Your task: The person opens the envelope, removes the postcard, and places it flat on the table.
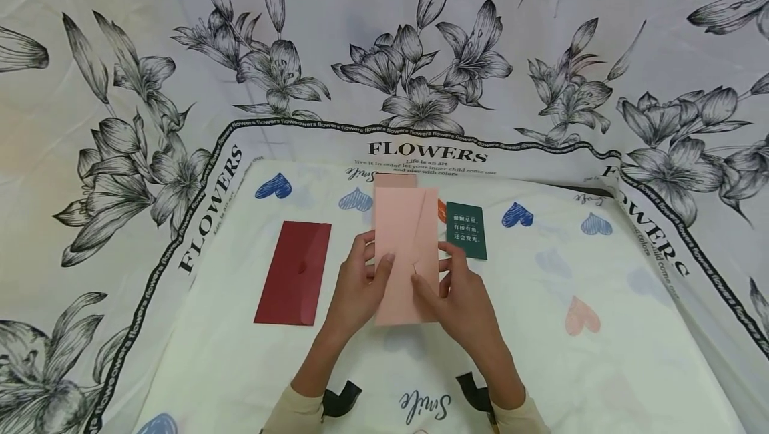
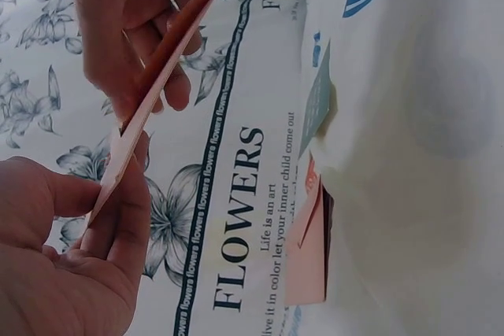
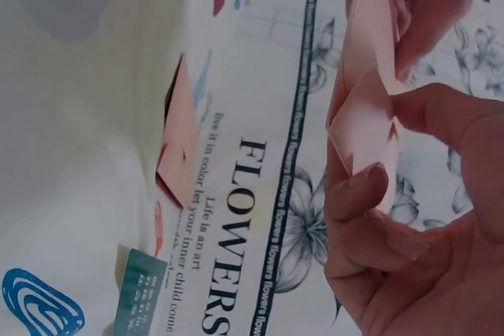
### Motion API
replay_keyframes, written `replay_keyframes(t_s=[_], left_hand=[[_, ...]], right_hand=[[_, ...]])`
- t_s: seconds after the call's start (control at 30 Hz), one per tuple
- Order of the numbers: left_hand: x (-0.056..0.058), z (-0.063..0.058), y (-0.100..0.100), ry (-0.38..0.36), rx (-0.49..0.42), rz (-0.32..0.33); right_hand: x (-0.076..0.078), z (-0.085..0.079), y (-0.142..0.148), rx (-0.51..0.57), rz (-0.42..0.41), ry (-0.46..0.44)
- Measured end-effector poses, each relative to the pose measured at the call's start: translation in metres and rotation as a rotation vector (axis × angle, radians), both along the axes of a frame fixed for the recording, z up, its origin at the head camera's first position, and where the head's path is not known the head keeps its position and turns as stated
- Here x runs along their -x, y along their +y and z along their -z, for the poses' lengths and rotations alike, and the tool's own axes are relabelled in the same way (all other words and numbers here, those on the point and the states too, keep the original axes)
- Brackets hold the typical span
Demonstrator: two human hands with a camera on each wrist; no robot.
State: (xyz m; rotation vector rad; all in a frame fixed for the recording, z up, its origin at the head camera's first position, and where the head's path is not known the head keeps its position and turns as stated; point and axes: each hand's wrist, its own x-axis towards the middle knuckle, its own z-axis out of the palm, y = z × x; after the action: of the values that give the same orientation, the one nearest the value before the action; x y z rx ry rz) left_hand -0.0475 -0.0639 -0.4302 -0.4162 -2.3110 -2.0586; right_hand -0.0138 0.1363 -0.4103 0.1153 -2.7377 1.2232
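Your left hand [image 1: 358,285] pinches the pink envelope [image 1: 406,254] by its left edge, while the fingers [image 1: 428,287] of your right hand [image 1: 465,300] curl at its flap. You hold it lifted above the worktop [image 1: 601,354], between the red envelope [image 1: 294,272] on its left and the green card [image 1: 466,230] on its right. Squeeze harder and the flap may crease; loosen, and the envelope could slip down.
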Motion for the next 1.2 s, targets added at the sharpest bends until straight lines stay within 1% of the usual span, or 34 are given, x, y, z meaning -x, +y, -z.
replay_keyframes(t_s=[0.13, 0.3, 0.43, 0.5, 0.63, 0.73, 0.9, 1.03, 1.2], left_hand=[[0.001, 0.000, -0.001, -0.015, -0.009, -0.008], [0.002, -0.002, -0.001, -0.022, -0.031, -0.005], [0.002, -0.003, -0.002, -0.032, -0.043, 0.000], [0.002, -0.003, -0.003, -0.035, -0.054, -0.006], [0.003, -0.004, -0.006, -0.027, -0.088, -0.031], [0.003, -0.005, -0.009, -0.023, -0.105, -0.037], [0.003, -0.006, -0.009, -0.021, -0.117, -0.019], [0.002, -0.005, -0.009, -0.039, -0.148, -0.003], [0.002, -0.005, -0.008, -0.083, -0.199, 0.029]], right_hand=[[-0.001, 0.000, 0.007, 0.038, -0.039, 0.014], [-0.001, -0.003, 0.013, 0.083, -0.063, 0.012], [-0.002, -0.003, 0.017, 0.113, -0.058, 0.021], [-0.002, -0.002, 0.020, 0.141, -0.050, 0.041], [-0.001, 0.001, 0.027, 0.255, -0.034, 0.078], [0.000, 0.003, 0.030, 0.327, -0.031, 0.090], [0.000, 0.004, 0.033, 0.351, -0.029, 0.097], [0.000, 0.005, 0.034, 0.405, -0.027, 0.063], [0.000, 0.006, 0.035, 0.561, -0.026, -0.041]])
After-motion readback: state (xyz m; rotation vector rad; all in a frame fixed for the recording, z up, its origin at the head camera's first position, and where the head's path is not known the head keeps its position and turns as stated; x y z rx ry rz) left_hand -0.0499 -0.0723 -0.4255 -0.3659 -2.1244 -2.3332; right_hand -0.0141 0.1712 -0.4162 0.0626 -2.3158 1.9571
